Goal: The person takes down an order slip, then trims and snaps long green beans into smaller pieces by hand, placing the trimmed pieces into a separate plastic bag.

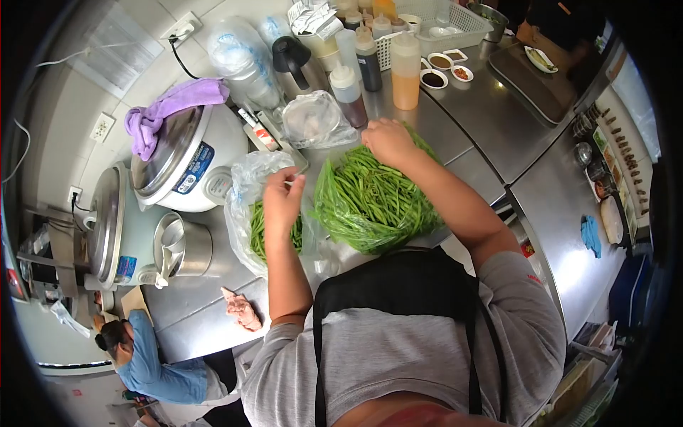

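Note:
A large clear plastic bag (370, 243) full of green beans (380, 192) lies on the steel counter in front of me. My right hand (390, 144) is at its far rim, fingers curled closed; what they hold is hidden. To the left sits a smaller clear plastic bag (240, 203), with more green beans (257, 231) inside. Over its right side is my left hand (283, 203), thumb and fingers pinched at the plastic near the bag's mouth. The left forearm covers part of this bag.
Sauce bottles (405, 75) and small sauce dishes (440, 62) stand at the back. On the left are a rice cooker (213, 153) with a purple towel (167, 110), a metal pot (193, 245) and a piece of raw meat (242, 309). A person in blue (160, 366) is at lower left.

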